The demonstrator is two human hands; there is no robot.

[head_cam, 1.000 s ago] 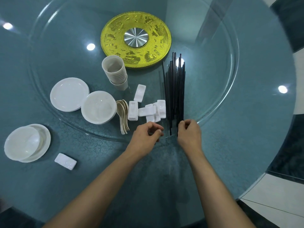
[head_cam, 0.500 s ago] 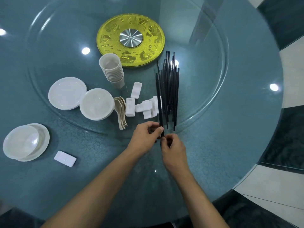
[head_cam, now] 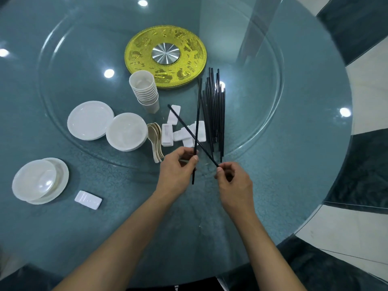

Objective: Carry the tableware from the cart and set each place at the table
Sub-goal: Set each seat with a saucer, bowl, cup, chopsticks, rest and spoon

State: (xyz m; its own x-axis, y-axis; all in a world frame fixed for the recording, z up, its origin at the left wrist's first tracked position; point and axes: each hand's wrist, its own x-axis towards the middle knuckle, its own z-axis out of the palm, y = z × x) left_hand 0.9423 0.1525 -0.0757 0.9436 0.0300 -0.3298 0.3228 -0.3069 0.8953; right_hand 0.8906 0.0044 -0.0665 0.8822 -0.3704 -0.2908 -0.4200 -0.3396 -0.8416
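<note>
My left hand (head_cam: 178, 166) pinches one black chopstick (head_cam: 197, 114) that points away from me. My right hand (head_cam: 234, 181) pinches a second black chopstick (head_cam: 182, 120) by its near end, slanting up to the left, so the two cross above the white chopstick rests (head_cam: 184, 134). A bundle of several black chopsticks (head_cam: 216, 114) lies on the glass turntable (head_cam: 262, 127) just beyond my hands. At the left edge of the table, a bowl on a plate (head_cam: 39, 181) and one chopstick rest (head_cam: 88, 199) form a set place.
On the turntable stand a stack of cups (head_cam: 144, 91), a stack of plates (head_cam: 90, 120), a stack of bowls (head_cam: 126, 131) and several spoons (head_cam: 155, 141). A gold disc (head_cam: 165, 57) marks the centre. The table's edge curves at the right over a dark and white floor.
Both hands drew two chopsticks out of the bundle toward me. The hands have since parted, and the two sticks now cross in the air.
</note>
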